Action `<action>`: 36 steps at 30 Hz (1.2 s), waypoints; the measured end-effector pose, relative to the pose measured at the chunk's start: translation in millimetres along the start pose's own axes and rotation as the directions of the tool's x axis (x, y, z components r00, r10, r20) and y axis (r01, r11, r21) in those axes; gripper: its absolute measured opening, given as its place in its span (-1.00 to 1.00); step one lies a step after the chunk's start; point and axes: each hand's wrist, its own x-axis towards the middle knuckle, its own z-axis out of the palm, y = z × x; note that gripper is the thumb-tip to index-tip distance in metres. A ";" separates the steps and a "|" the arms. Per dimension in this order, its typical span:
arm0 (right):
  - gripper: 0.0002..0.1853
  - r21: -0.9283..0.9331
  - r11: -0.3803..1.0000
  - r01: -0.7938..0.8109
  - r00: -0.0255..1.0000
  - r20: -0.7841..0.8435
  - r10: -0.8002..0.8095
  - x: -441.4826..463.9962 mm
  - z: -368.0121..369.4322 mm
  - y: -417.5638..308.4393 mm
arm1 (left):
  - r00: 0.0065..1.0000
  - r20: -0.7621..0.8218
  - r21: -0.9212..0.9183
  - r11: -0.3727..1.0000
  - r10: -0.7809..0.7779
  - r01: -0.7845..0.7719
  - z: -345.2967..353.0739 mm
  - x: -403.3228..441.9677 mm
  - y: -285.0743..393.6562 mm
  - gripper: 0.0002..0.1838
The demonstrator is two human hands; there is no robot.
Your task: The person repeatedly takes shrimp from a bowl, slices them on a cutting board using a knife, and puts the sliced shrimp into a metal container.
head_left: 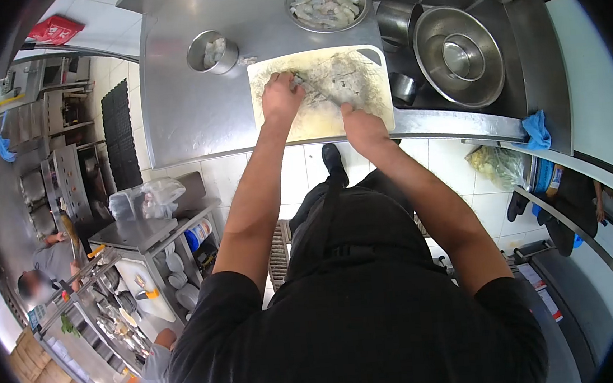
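Observation:
A worn, scratched cutting board (323,124) lies at the front edge of the steel counter. On its left half, my left hand (283,96) has its fingers curled down at a small greyish piece (298,81), perhaps shrimp. My right hand (364,128), at the board's lower right, is closed on a knife (324,95) whose blade points up and left toward my left fingertips. Behind the board stands a large steel bowl (292,21) of pale, shrimp-like pieces (328,6). A smaller steel container (199,64) with a few similar pieces is behind left.
On the right, a sink area holds a wide steel bowl (484,87) and steel pots (395,20). A blue cloth (536,130) hangs at the counter's right edge. Two other people in grey are at the left, by a utensil-filled station.

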 end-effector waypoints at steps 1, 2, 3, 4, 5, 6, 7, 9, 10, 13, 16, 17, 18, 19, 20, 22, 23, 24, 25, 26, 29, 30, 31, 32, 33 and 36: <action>-0.79 0.012 1.000 -0.001 1.000 -0.004 0.001 -1.9 0.8 0.2 | 1.000 -0.006 -0.012 1.000 -0.006 0.006 0.5 -1.5 -0.9 -0.67; -0.79 0.024 1.000 -0.003 1.000 -0.007 0.003 -3.9 1.2 0.8 | 1.000 -0.024 0.000 1.000 -0.006 0.006 0.7 -2.3 -2.4 -0.68; -0.79 0.035 0.999 -0.006 1.000 -0.009 0.007 -6.5 1.1 1.7 | 0.999 -0.041 0.011 1.000 -0.007 0.007 -1.8 -4.0 -2.1 -0.68; -0.79 0.032 0.999 -0.015 1.000 0.005 0.015 -8.1 0.7 2.2 | 0.998 -0.060 0.021 1.000 -0.007 0.008 -5.0 -4.7 -2.1 -0.68; -0.79 0.030 0.999 -0.024 1.000 0.017 0.023 -8.6 -0.4 1.9 | 0.996 -0.086 0.030 1.000 0.007 -0.005 -10.5 -3.9 -3.2 -0.69; -0.78 0.028 0.999 -0.031 0.999 0.026 0.030 -8.5 -2.9 1.2 | 0.993 -0.115 0.039 0.999 0.024 -0.020 -17.9 -0.9 -7.1 -0.69; -0.78 0.030 0.999 -0.013 1.000 -0.003 0.013 -9.1 -1.1 2.2 | 0.989 -0.143 0.050 0.998 0.041 -0.034 -25.5 1.8 -14.0 -0.70; -0.78 0.028 0.999 0.022 0.998 -0.063 -0.021 -10.1 4.6 5.9 | 0.958 -0.267 0.023 0.994 0.107 -0.105 -44.3 11.1 -35.1 -0.70; -0.78 -0.009 1.000 0.018 0.997 -0.074 -0.018 -10.9 5.8 7.8 | 0.933 -0.333 0.010 0.989 0.140 -0.145 -57.3 18.9 -41.9 -0.71; -0.79 -0.128 0.992 0.008 0.991 -0.134 -0.025 -9.6 1.9 18.2 | 0.905 -0.424 0.058 0.998 0.027 -0.003 -109.8 52.1 -61.1 -0.70; -0.81 -0.227 0.974 0.023 0.967 -0.242 -0.079 -7.7 -16.4 27.6 | 0.908 -0.418 0.199 0.972 -0.028 0.122 -145.2 85.3 -73.8 -0.68; -0.81 -0.251 0.968 0.030 0.953 -0.283 -0.103 -5.7 -32.6 29.6 | 0.908 -0.418 0.257 0.954 -0.035 0.154 -152.4 91.4 -75.8 -0.67; -0.82 -0.274 0.961 0.035 0.937 -0.325 -0.126 -4.8 -52.8 28.2 | 0.927 -0.370 0.242 0.957 -0.062 0.161 -153.9 97.1 -84.2 -0.67; -0.83 -0.277 0.960 0.033 0.912 -0.386 -0.143 -3.0 -70.3 26.7 | 0.943 -0.321 0.227 0.960 -0.086 0.165 -153.2 102.3 -91.4 -0.66; -0.84 -0.266 0.963 0.040 0.891 -0.426 -0.154 -0.5 -88.8 24.9 | 0.957 -0.269 0.212 0.963 -0.109 0.169 -150.7 106.9 -97.9 -0.66; -0.85 -0.241 0.969 0.051 0.848 -0.502 -0.169 5.4 -118.8 22.7 | 0.948 -0.305 0.227 0.960 -0.088 0.162 -145.8 103.7 -90.4 -0.65; -0.85 -0.185 0.982 0.038 0.848 -0.513 -0.129 11.3 -126.6 21.6 | 0.944 -0.322 0.235 0.959 -0.076 0.158 -141.6 100.1 -84.5 -0.65; -0.84 -0.127 0.992 0.027 0.848 -0.522 -0.090 19.0 -133.3 19.9 | 0.924 -0.381 0.207 0.971 -0.032 0.119 -136.8 95.5 -76.6 -0.64; -0.83 -0.067 0.998 0.015 0.848 -0.528 -0.049 26.8 -137.1 19.7 | 0.899 -0.438 0.183 0.980 0.011 0.078 -130.4 88.9 -68.1 -0.64; -0.80 0.004 1.000 0.014 0.893 -0.450 -0.011 38.1 -134.6 26.4 | 0.868 -0.493 0.162 0.986 0.050 0.035 -124.3 82.7 -59.3 -0.64; -0.70 0.229 0.974 -0.001 0.957 -0.281 0.067 61.5 -130.2 48.4 | 0.996 -0.088 0.252 0.967 0.002 0.020 -96.8 77.0 -48.7 -0.63; -0.68 0.307 0.952 0.009 0.960 -0.270 0.078 61.0 -131.9 49.7 | 0.999 -0.044 0.292 0.957 0.012 0.002 -83.6 77.7 -52.3 -0.63; -0.65 0.389 0.921 0.012 0.964 -0.249 0.093 57.2 -127.9 50.0 | 1.000 0.010 0.333 0.943 0.017 -0.020 -69.7 76.4 -59.5 -0.62; -0.66 0.413 0.911 -0.005 0.965 -0.238 0.114 55.4 -125.3 51.2 | 0.998 0.059 0.371 0.927 0.030 -0.050 -59.2 78.3 -66.1 -0.62; -0.66 0.433 0.901 -0.020 0.963 -0.233 0.134 54.8 -125.2 52.7 | 0.996 0.071 0.351 0.934 0.047 -0.069 -54.8 76.5 -67.5 -0.60; -0.67 0.461 0.886 -0.054 0.956 -0.232 0.178 46.1 -127.4 59.5 | 0.976 0.194 0.469 0.883 -0.102 0.000 -51.4 91.1 -73.3 -0.63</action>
